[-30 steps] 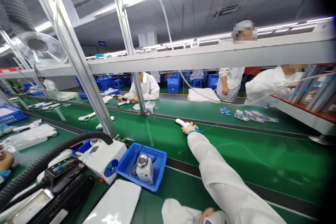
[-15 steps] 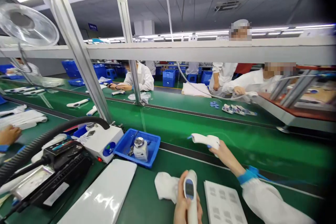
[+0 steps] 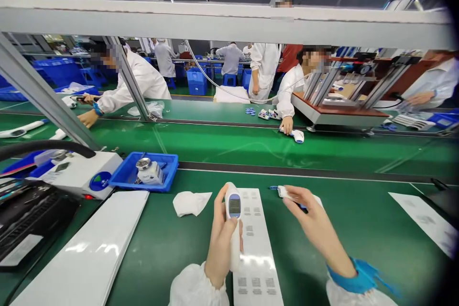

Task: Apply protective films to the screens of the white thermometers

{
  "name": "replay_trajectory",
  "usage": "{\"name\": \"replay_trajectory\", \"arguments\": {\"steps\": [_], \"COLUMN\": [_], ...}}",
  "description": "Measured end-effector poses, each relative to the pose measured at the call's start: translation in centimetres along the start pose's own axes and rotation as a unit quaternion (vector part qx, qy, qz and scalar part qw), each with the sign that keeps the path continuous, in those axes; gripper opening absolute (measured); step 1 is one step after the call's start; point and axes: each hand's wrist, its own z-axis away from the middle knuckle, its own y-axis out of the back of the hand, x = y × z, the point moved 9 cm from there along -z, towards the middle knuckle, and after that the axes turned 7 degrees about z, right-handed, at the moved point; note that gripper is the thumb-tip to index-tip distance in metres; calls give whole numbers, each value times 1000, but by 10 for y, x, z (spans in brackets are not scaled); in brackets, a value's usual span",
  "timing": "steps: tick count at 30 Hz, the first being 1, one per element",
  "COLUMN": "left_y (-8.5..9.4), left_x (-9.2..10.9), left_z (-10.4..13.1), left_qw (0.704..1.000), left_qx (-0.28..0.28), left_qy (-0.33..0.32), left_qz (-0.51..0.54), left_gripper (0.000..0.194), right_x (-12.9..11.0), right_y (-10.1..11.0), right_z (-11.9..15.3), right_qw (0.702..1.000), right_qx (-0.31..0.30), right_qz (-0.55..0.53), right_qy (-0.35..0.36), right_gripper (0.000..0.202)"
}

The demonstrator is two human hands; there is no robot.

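My left hand is wrapped round a white handheld thermometer, held upright with its lit display facing me. It is above a white sheet printed with rows of small grey codes. To the right, my right hand grips a second white thermometer, blue at its tip. The fingers hide much of that one, which is over the green bench. A crumpled white cloth lies left of my left hand.
A blue tray holds a bottle with a metal cap. Left stand a white box and large white sheets. Beyond runs the green conveyor belt, where a co-worker's hand touches a thermometer. A metal beam crosses above.
My right hand has brought the second thermometer from over the belt back to the bench. The view has turned right and down. Across the belt, a co-worker's hand has reached onto the belt.
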Motion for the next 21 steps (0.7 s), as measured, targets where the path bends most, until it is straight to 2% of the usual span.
{"name": "replay_trajectory", "arguments": {"steps": [1,3,6,11,17,21], "left_y": [-2,-3,-6,-9,-6,-8], "left_x": [3,8,17,22,8,0], "left_z": [3,9,17,23,17,16], "left_qw": [999,995,982,971,992,998], "left_qx": [3,13,23,29,28,13], "left_qy": [-20,-56,-113,-141,-66,-20], "left_qz": [-28,-78,-150,-193,-106,-61], "left_gripper": [63,60,57,57,58,60], "right_x": [-29,-77,-111,-123,-142,-132], "right_y": [-10,-21,-31,-32,-22,-27], "right_z": [1,5,6,12,36,33], "right_qw": [996,981,972,974,950,967], "right_qx": [-48,-87,-80,-38,-41,-46], "right_qz": [-63,-142,-185,-173,-160,-128], "right_qy": [38,100,123,145,266,216], "right_gripper": [28,19,12,12,10,17]}}
